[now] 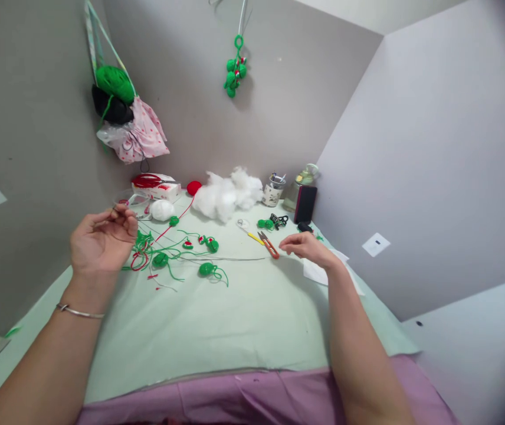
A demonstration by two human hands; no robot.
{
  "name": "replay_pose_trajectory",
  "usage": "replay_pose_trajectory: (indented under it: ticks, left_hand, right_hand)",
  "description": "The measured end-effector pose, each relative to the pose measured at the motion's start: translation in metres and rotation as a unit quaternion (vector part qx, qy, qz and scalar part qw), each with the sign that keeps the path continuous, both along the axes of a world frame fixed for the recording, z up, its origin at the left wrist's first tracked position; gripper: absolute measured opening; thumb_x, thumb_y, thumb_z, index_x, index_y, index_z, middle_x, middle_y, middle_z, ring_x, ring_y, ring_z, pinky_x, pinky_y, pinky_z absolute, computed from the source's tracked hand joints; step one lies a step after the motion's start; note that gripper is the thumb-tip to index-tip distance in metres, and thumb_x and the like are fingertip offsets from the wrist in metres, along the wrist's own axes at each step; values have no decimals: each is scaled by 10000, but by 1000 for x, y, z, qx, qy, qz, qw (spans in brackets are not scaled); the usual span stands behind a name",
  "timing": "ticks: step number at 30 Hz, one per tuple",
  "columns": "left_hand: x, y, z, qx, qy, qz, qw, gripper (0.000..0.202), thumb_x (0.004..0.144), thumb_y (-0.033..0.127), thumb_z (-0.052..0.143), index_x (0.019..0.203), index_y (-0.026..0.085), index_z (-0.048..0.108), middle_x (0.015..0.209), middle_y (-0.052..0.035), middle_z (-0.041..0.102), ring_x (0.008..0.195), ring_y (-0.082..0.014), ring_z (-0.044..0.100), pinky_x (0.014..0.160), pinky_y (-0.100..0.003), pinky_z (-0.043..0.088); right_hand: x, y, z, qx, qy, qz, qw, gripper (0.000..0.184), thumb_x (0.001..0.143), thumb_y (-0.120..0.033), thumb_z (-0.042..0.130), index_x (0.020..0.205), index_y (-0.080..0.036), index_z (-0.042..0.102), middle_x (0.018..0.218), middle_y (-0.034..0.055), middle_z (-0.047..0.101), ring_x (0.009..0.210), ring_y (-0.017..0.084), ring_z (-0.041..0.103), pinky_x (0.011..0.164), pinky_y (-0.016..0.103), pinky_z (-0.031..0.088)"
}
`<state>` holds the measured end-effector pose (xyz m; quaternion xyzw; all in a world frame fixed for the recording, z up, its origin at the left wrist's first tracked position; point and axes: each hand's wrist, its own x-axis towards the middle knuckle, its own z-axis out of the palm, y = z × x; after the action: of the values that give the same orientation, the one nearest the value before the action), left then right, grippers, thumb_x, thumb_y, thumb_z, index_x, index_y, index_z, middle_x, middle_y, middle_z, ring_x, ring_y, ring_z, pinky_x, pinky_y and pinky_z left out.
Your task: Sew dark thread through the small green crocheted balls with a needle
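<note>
My left hand (102, 241) is raised above the pale green cloth (243, 313), palm toward me, fingers curled in a pinch; what it pinches is too small to make out. Beyond it lie green and red yarn strands (146, 255) and several small green crocheted pieces (206, 269). My right hand (308, 247) reaches out low over the cloth, fingers loosely bent and apart, fingertips just beside the orange thread snips (269, 245). A thin wire (230, 258) runs across the cloth toward the snips.
At the back are white stuffing (228, 195), a red yarn ball (193, 188), a white ball (163, 209), a tool cup (274, 190), a dark phone (305, 204) and small scissors (246, 226). A pink bag with green yarn (124, 112) hangs on the left wall.
</note>
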<state>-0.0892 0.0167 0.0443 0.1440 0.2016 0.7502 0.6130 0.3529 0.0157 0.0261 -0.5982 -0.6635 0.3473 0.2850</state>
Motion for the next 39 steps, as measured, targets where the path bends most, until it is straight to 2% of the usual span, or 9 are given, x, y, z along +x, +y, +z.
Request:
replay_pose_trajectory:
  ticks: [5, 14, 18, 21, 24, 28, 31, 35, 39]
  left_hand:
    - [1, 1, -2, 4, 4, -24, 1000, 104, 780, 77, 508, 715, 153, 478, 721, -21, 638, 644, -78, 579, 574, -150, 532]
    - [25, -4, -15, 52, 164, -74, 982, 123, 758, 148, 558, 639, 138, 529, 717, -30, 606, 584, -93, 515, 485, -177, 396]
    - [53, -11, -35, 123, 431, -148, 881, 354, 867, 337, 556, 557, 167, 565, 836, -87, 694, 795, -191, 603, 732, -301, 490]
    - [73, -21, -46, 127, 613, -67, 777, 345, 877, 382, 595, 596, 190, 656, 1060, -89, 724, 1112, -269, 577, 1047, -411, 372]
    - [88, -31, -52, 158, 658, -14, 736, 128, 833, 342, 676, 824, 224, 723, 1071, -59, 723, 1127, -265, 565, 1055, -425, 363]
    - [98, -37, -60, 188, 641, -61, 741, 216, 799, 366, 744, 979, 248, 751, 1033, -52, 721, 1054, -248, 592, 995, -399, 410]
    - [99, -37, -65, 193, 620, -84, 755, 155, 772, 361, 769, 874, 244, 778, 946, -53, 732, 994, -246, 598, 945, -380, 419]
    - [98, -37, -62, 139, 559, -130, 807, 156, 751, 365, 774, 714, 214, 769, 795, -39, 715, 843, -215, 603, 873, -348, 424]
    - [101, -39, -58, 62, 465, -209, 858, 213, 785, 414, 741, 801, 206, 790, 855, -35, 739, 845, -194, 611, 875, -326, 417]
  right_hand:
    - [-32, 4, -13, 17, -233, 61, 970, 229, 809, -220, 579, 894, -168, 785, 767, 38, 727, 670, 149, 598, 640, 244, 422]
    - [-57, 5, -30, 56, -303, 59, 949, 174, 783, -88, 571, 764, -153, 731, 723, 81, 675, 666, 165, 568, 656, 267, 359]
    - [-67, 0, -23, 77, -272, 67, 957, 148, 808, -125, 547, 792, -155, 691, 741, 49, 659, 656, 139, 538, 649, 249, 372]
    - [-79, -8, -15, 85, -152, 83, 981, 153, 856, -232, 542, 842, -154, 673, 723, 15, 616, 638, 118, 501, 613, 229, 380]
    - [-99, -21, -10, 65, -11, 118, 991, 182, 852, -308, 590, 813, -148, 669, 628, -20, 519, 581, 99, 422, 549, 225, 335]
    - [-128, -38, -11, 52, 57, 157, 985, 219, 861, -357, 629, 828, -148, 686, 636, -18, 522, 578, 89, 400, 533, 226, 318]
    - [-142, -44, -14, 42, 112, 152, 981, 222, 851, -365, 664, 816, -146, 681, 637, -20, 539, 548, 75, 383, 509, 221, 305]
    - [-146, -41, -16, 6, 218, 126, 968, 272, 853, -424, 685, 863, -153, 690, 651, -18, 574, 504, 69, 412, 496, 225, 354]
    - [-141, -37, -18, -19, 309, 146, 940, 315, 906, -451, 635, 1027, -167, 698, 825, 39, 663, 655, 106, 575, 625, 253, 473]
